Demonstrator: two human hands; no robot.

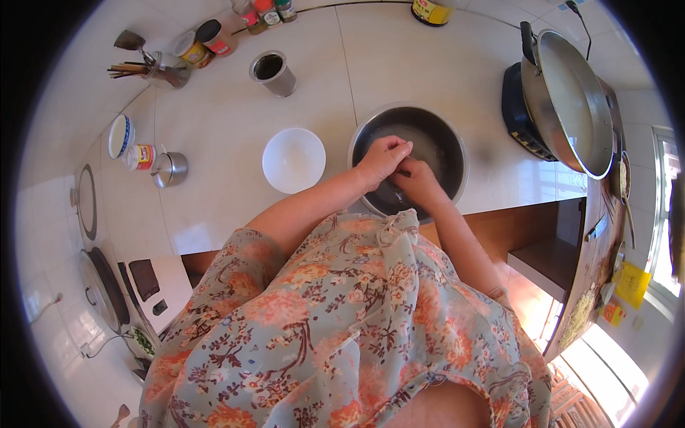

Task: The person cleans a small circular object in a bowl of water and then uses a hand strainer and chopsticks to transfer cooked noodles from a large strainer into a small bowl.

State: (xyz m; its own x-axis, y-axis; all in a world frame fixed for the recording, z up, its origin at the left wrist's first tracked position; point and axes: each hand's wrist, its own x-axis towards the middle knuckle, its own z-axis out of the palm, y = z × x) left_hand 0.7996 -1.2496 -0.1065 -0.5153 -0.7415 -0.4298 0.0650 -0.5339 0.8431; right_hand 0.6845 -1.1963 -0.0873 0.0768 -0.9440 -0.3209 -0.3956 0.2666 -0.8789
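Note:
Both my hands meet over a round metal basin (pixel 461 155) on the tiled counter. The fingers of my left hand (pixel 382 158) are pinched together near its middle. My right hand (pixel 420 182) touches the left one, its fingers curled and partly hidden. Whether anything small is between the fingers cannot be made out. Inside the basin there seems to be some liquid, and something pale and shiny shows below my hands. Left of the basin, apart from it, stands a white bowl (pixel 294 160); its inside looks plain white.
A large metal wok (pixel 575 101) holding cloudy liquid rests on a black cooker (pixel 522 112) at the right. Behind the bowl stands a metal cup (pixel 281 80) of dark liquid. Seasoning jars (pixel 217 38) line the back wall; a small metal pot (pixel 170 170) is at the left.

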